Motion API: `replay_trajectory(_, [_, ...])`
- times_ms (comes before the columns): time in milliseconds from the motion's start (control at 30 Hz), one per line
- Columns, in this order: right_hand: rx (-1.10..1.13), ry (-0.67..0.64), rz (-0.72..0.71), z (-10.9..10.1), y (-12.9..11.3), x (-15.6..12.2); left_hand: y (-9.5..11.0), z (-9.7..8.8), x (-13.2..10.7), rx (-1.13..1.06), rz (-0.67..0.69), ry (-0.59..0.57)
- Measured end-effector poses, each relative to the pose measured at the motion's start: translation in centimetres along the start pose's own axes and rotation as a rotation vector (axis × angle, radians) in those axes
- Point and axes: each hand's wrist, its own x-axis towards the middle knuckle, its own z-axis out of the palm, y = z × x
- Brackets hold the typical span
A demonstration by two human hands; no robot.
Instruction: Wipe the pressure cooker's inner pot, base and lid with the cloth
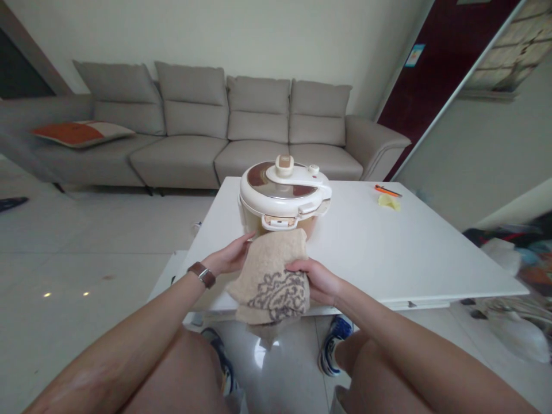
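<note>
My right hand (318, 280) grips a folded beige towel (276, 253) with a dark grey pattern, thumb on its front face. The towel hangs before the lower front of a white and gold pressure cooker (282, 198), past the table's near edge. Beside the towel's left edge, my left hand (230, 255) reaches to the lower left of the cooker with its visible fingers stretched out. Some of its fingers are hidden behind the towel, so contact with cloth or cooker is unclear. The cooker's lid is on, its handle lying across the top.
The cooker stands on a white table (388, 247). An orange pen-like tool (388, 191) and a crumpled yellowish piece (388, 202) lie at the far right. A grey sofa (254, 152) with an orange and white cushion (81, 133) is behind. Assorted items crowd the floor at right.
</note>
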Motion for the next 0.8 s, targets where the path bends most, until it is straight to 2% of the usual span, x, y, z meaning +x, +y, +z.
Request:
replay_trajectory(100, [0.015, 0.02, 0.063, 0.2, -0.3, -0.1, 0.2, 1.5, -0.3, -0.335, -0.039, -0.072])
replay_trajectory(233, [0.065, 0.156, 0.011, 0.2, -0.6, 0.3, 0.0, 2.1, -1.4, -0.562, 0.004, 0.007])
replay_trajectory(367, [0.14, 0.234, -0.017, 0.5, -0.5, 0.3, -0.6, 2.4, -3.1, -0.625, 0.061, 0.111])
replay_trajectory(533, [0.156, 0.278, -0.027, 0.8, -0.2, 0.1, -2.2, 4.5, -4.4, -0.653, 0.044, 0.15])
replay_trajectory(600, [0.138, 0.284, -0.08, 0.5, -0.1, 0.2, -2.9, 5.4, -4.6, -0.675, 0.051, 0.137])
replay_trajectory(700, [0.081, 0.251, -0.163, -0.2, -0.1, 0.4, -3.6, 6.1, -4.9, -0.698, 0.068, 0.06])
replay_trajectory(800, [0.008, 0.178, -0.233, -0.7, -0.1, 0.5, -3.4, 5.5, -5.1, -0.745, 0.115, -0.006])
